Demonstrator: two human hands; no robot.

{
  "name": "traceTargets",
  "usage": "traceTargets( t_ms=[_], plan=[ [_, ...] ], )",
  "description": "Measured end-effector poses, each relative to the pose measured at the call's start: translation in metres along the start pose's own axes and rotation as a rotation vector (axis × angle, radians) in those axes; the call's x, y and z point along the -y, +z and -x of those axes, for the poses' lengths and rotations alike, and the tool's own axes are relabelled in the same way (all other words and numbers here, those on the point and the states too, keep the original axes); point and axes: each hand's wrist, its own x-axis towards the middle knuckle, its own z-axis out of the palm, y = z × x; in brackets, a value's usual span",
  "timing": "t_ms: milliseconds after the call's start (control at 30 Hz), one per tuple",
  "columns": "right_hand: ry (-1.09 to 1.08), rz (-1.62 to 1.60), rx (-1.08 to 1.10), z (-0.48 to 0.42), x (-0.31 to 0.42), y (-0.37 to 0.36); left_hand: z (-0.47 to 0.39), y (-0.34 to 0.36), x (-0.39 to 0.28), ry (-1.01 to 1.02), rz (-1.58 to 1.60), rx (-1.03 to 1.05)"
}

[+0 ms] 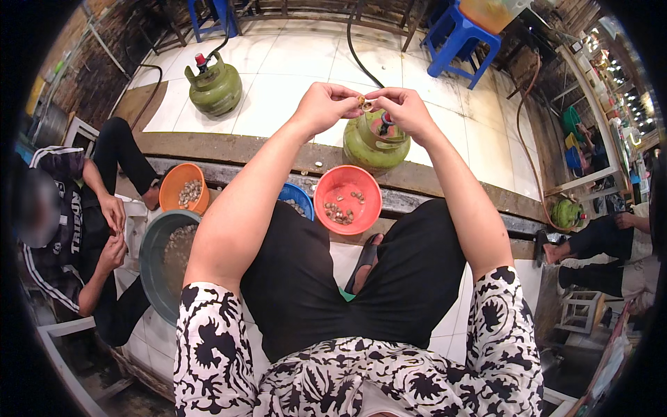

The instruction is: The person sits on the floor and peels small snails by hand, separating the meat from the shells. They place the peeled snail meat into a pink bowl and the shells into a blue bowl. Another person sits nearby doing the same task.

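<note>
Both my hands are raised in front of me, fingertips meeting over a small shellfish. Between the thumb and finger of my left hand (329, 108) is a yellowish bit of shellfish meat (361, 99). A small shell (367, 106), its hollow side showing, is pinched by my right hand (402, 108). Whether meat and shell are still joined is too small to tell. Below my hands stands a red plastic bowl (347, 174) with several shellfish (338, 212) in its bottom. Partly hidden by my left arm and knee is a blue basket (298, 190) with more pieces.
Green gas cylinders (214, 89) (372, 148) stand on the tiles beyond a low ledge (250, 143). To the left are an orange bowl (203, 180) of shells, a large grey tub (151, 250) and a seated person (68, 219). A blue stool (461, 44) stands at back right.
</note>
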Motion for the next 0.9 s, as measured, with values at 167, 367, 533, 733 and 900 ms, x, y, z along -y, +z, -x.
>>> traceTargets(
  t_ms=[167, 367, 533, 733, 900],
  plan=[
    [0.259, -0.292, -0.019, -0.012, -0.021, -0.011, -0.002, -0.002, 0.012, -0.104, -0.257, 0.157],
    [0.362, -0.704, 0.032, -0.007, -0.012, -0.007, 0.009, -0.001, 0.010, 0.042, -0.812, 0.199],
    [0.413, -0.871, 0.061, -0.004, -0.005, -0.002, 0.007, 0.017, -0.015, 0.332, -0.739, -0.038],
    [0.381, -0.920, 0.261, 0.004, 0.011, 0.002, 0.015, 0.028, -0.011, 0.405, -0.713, -0.008],
    [0.264, -0.908, 0.197, 0.004, 0.008, 0.004, 0.010, 0.022, -0.015, 0.347, -0.742, -0.037]
  ],
)
